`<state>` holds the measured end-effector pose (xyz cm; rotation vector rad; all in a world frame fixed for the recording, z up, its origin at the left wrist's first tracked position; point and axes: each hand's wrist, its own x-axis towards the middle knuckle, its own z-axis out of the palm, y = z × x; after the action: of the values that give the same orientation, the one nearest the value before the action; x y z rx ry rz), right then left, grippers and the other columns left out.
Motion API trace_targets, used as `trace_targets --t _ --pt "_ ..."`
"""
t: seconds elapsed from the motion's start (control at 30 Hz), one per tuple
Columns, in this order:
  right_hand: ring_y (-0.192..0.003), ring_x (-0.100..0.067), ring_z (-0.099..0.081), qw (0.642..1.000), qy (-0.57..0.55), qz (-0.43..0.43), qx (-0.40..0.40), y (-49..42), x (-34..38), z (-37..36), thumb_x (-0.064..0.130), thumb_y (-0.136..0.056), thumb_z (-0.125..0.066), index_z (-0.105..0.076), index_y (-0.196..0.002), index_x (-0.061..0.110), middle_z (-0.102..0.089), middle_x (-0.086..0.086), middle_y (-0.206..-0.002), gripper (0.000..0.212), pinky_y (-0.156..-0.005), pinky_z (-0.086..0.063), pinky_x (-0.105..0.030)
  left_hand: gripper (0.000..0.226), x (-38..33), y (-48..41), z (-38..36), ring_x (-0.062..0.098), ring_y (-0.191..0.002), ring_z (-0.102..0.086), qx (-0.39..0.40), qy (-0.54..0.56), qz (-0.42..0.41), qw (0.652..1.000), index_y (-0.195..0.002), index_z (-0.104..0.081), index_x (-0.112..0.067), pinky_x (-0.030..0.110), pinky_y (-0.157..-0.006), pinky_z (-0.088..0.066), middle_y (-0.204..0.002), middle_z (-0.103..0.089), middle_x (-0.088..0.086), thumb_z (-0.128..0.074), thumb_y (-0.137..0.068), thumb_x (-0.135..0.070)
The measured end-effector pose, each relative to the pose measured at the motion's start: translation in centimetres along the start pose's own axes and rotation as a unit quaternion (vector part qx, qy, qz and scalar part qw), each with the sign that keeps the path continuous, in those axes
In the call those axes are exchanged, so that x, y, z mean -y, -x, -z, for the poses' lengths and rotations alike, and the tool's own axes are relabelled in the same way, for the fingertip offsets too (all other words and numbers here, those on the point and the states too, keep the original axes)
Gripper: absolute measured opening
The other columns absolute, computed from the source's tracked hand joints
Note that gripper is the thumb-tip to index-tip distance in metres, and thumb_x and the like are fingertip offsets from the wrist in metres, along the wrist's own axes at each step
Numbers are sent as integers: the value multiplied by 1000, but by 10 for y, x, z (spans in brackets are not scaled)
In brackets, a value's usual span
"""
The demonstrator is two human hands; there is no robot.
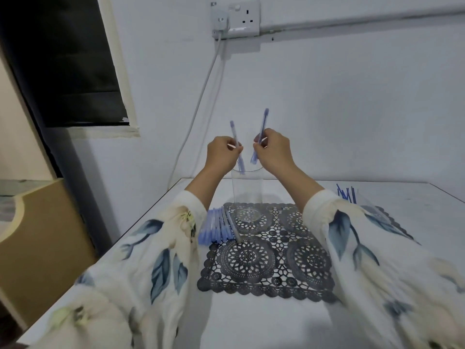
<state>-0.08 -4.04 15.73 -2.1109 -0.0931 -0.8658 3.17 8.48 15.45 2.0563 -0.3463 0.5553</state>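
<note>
Left hand: the left hand [222, 153] is raised at mid-frame and pinches the left pen [233, 131] between curled fingers and thumb.
Right hand: the right hand [273, 151], just beside it but apart, grips the right pen [264, 122] the same way.
Left pen axis: near upright, top leaning a little toward the left of the frame, lower end down at the rim of the clear cup [247, 192].
Right pen axis: near upright, top leaning right and standing higher than the other; its lower end hangs above the cup's rim, outside it.
Between the pens: they spread apart at the top and draw close at the bottom, without touching.
Cup: upright on the far edge of the dark lace mat [266, 260], straight below the two hands.
Table edges: the white table [264, 328] meets the wall along its far edge; its left edge runs slanting to the lower left, with a brown board [37, 235] beyond it.
Open room: bare tabletop lies right of the mat and in front of it, between the sleeves.
Left of the mat: a heap of pens [216, 227] lies side by side, touching the mat's edge.
Right of frame: blue sticks [347, 193] stand near the far edge, partly hidden by a sleeve.
Wall: a socket [245, 18] at the top, its cable [201, 96] dropping behind the table.
</note>
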Motion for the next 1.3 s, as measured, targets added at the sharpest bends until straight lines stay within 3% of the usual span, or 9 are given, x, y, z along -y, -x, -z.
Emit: trace_targets --t 0.13,0.27,0.37,0.57,0.67,0.8,1.0,1.17,1.3 --pt "-74 -14 -53 995 70 -13 64 -2 -12 -8 4 -83 -59 -65 -92 5 -61 -5 -84 11 -57 -33 -11 17 5 -4 -4 19 -75 -56 84 -101 22 991 -90 -70 -3 24 -65 -41 -83 -65 8 -66 -84 -19" --pt "-73 -18 -53 982 138 -25 123 0 -13 -15 14 -81 -66 -69 -87 2 -64 -11 -83 13 -50 -34 -16 10 3 -7 -2 18 -69 -52 117 -131 23 984 -79 -71 -5 24 -61 -37 -72 -62 7 -72 -77 -15" --pt "-71 -20 -53 981 141 -25 131 0 -11 -21 19 -81 -66 -70 -88 -1 -66 -14 -81 21 -57 -38 -23 8 0 -7 -1 17 -62 -47 136 -162 24 977 -78 -71 -4 21 -54 -35 -60 -54 3 -73 -75 -11" --pt "-80 -18 -58 985 125 -16 120 -1 -12 -25 17 -76 -73 -68 -99 5 -67 -8 -94 26 -65 -38 -20 18 10 -5 -2 13 -83 -58 138 -136 29 981 -94 -73 -7 23 -73 -42 -94 -71 7 -74 -76 -10" --pt "-87 -19 -60 992 87 -20 94 5 -12 -21 8 -76 -70 -67 -101 7 -64 -5 -92 25 -70 -39 -17 18 14 3 3 11 -84 -59 81 -75 16 994 -98 -72 -9 20 -74 -42 -98 -70 6 -70 -81 -14" --pt "-84 -12 -52 999 -6 22 -27 38 -14 -15 6 -78 -64 -65 -100 12 -60 -2 -91 23 -74 -39 -18 13 33 21 21 6 -84 -58 -1 -25 9 1000 -95 -72 -12 14 -75 -40 -97 -70 2 -64 -86 -14" --pt "-77 -8 -49 994 -45 49 -90 88 -25 -27 -4 -79 -58 -66 -91 9 -55 -3 -89 19 -68 -35 -3 17 89 44 39 20 -88 -62 1 -99 140 985 -95 -72 -7 24 -72 -47 -99 -69 10 -58 -85 -6" --pt "-79 -8 -54 999 -17 1 38 111 -35 -52 0 -85 -55 -66 -93 12 -59 0 -91 18 -75 -46 -13 18 129 56 37 29 -81 -66 92 -194 249 944 -94 -66 -1 32 -72 -56 -94 -67 14 -67 -77 -7" --pt "-82 -14 -59 984 58 -18 169 117 -40 -68 5 -87 -53 -69 -102 8 -67 -5 -95 22 -82 -49 -24 28 135 63 34 28 -77 -65 115 -218 270 931 -93 -62 0 35 -70 -58 -90 -65 17 -74 -70 -9"
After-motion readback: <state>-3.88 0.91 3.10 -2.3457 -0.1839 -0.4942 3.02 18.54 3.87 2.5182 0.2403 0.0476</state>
